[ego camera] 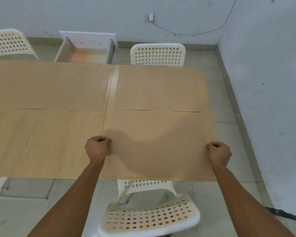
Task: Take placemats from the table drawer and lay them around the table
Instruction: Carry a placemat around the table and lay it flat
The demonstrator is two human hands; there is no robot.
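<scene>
A tan placemat (159, 144) lies flat on the near right part of the wooden table (46, 142). My left hand (97, 147) is closed on its left edge and my right hand (220, 152) is closed on its right edge. Two more tan placemats lie on the far side, one at the right (158, 88) and one at the left (55, 86). The white table drawer (85, 48) stands pulled open beyond the far edge, and its visible floor is bare.
White perforated chairs stand around the table: one right below me (149, 218), one across at the far right (158, 54), one at the far left (9, 42). A grey wall (266, 100) runs close along the table's right end. A cable hangs on the back wall.
</scene>
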